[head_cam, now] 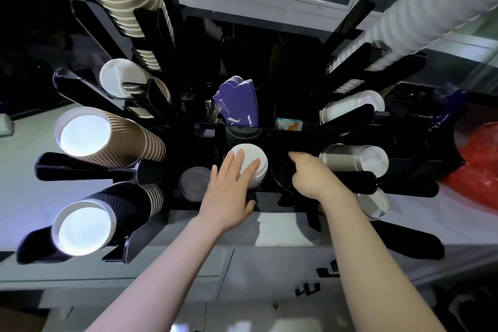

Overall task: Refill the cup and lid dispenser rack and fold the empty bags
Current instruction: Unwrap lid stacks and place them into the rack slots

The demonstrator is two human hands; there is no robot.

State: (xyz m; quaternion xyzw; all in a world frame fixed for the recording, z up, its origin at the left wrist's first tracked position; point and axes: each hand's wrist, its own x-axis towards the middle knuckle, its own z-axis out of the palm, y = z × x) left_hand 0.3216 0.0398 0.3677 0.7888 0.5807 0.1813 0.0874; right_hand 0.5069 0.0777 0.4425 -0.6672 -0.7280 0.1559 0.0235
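- Step in hand, as I judge it: refilling the lid section of the black dispenser rack (269,205), which stands on the pale worktop (283,229). No empty bag is being folded at this point.
- My left hand (229,191) lies flat on the stack of white lids (252,162) in the middle compartment of the rack's front row. The fingers are straight and spread over the top lid; the thumb sits low by the compartment's front edge. The grip is wide: it presses, it does not clasp.
- My right hand (310,175) reaches into the next compartment to the right, where black lids (283,178) lie dimly visible. The fingers curl downward out of sight, so I cannot tell whether this grip holds a lid or only touches the stack.
- A grey lid stack (194,183) sits in the compartment to the left of the white lids, untouched.
- The cup tubes look well stocked: brown ribbed cups (107,140) and dark ribbed cups (107,213) on the left side, white cups (355,159) on the right.
- Next move, in my judgement: press the white stack down until it seats level in its compartment, then lift the left hand straight up so that the top lid does not follow.
- A red bag (479,170) lies on the worktop at the far right; whether it is empty cannot be told from here.
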